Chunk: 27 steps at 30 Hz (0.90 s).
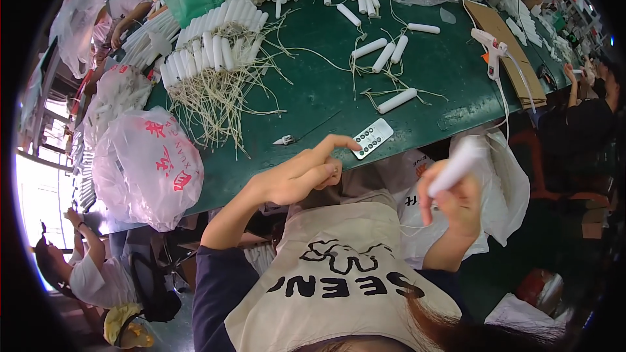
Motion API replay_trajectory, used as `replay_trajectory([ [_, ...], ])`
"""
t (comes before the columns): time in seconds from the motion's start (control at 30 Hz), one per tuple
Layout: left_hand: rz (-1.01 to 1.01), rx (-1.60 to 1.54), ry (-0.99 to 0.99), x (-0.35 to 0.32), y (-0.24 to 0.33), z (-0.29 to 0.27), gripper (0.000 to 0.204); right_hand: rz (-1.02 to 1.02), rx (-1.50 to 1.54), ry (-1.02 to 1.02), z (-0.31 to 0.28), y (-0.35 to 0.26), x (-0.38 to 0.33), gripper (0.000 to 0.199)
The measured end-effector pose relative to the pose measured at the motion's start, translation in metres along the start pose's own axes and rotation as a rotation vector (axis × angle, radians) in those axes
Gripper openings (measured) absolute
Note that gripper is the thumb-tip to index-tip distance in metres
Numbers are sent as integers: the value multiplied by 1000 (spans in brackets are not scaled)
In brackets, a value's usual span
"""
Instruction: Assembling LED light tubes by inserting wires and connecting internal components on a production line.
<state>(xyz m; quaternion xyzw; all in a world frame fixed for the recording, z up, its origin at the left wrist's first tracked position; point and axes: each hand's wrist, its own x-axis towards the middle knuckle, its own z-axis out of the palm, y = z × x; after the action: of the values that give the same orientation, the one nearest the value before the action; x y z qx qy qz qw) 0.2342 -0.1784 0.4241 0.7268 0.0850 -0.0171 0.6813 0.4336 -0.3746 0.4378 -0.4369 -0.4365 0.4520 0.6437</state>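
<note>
A small white remote control [373, 139] with dark round buttons lies on the green table near its front edge. My left hand [301, 175] reaches over that edge, its index finger stretched out and its tip on the remote's near-left corner; the other fingers are curled and hold nothing I can see. To the right, off the table's edge, my right hand [456, 199] is shut on a white candle-like tube [459, 164], which is tilted and smeared by motion. A thin pale wire hangs below this hand. Beyond the remote lies a similar tube [396, 101] with wires.
Many wired white tubes [212, 52] are stacked at the left, with more [362, 3] at the back. A plastic bag [150, 163] bulges at the left edge. A glue gun [490, 49] lies by cardboard [505, 52] at the right. Other people sit on both sides.
</note>
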Motion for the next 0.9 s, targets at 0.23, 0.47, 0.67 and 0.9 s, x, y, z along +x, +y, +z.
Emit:
replay_trajectory([
  [0.23,158,23,144,5,8,6,46,238,-453,-187,4,38,15,24],
  [0.47,60,87,271,5,13,7,40,255,-500,-194,8,45,20,25],
  [0.67,112,236,391,10,6,7,39,190,-550,-197,9,56,20,26],
  [0.9,222,251,409,14,1,6,40,170,-592,-181,10,59,21,26],
])
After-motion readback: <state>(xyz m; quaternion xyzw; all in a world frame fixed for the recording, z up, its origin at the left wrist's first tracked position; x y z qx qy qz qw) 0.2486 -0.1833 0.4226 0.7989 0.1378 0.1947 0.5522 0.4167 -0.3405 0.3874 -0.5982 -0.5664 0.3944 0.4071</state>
